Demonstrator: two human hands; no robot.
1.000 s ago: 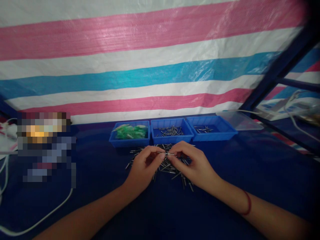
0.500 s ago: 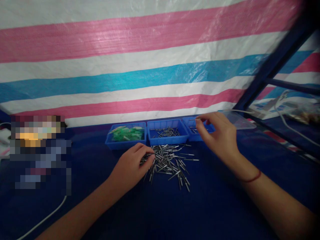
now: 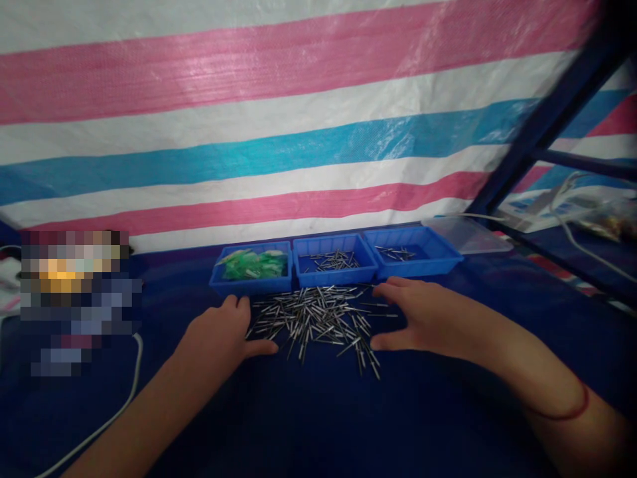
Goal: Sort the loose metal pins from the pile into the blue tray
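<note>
A heap of thin metal pins [image 3: 318,322] lies on the dark blue cloth in front of me. My left hand [image 3: 221,335] rests at the heap's left edge, fingers stretched out and thumb pointing toward the pins, holding nothing. My right hand [image 3: 415,315] lies at the heap's right edge, fingers and thumb spread apart, also empty. Behind the heap stand three blue trays in a row: the left tray [image 3: 249,284] holds green plastic pieces, the middle tray [image 3: 333,273] holds pins, the right tray [image 3: 421,264] holds a few pins.
A clear plastic lid [image 3: 468,236] lies right of the trays. A white cable [image 3: 94,425] curls over the cloth at the left. A striped tarp [image 3: 279,133] hangs behind. A dark blue frame post [image 3: 537,126] slants at the right, with cables beyond it.
My right hand has come back from the right tray down to the heap's right edge and opened. My left hand has slid left off the pins and flattened.
</note>
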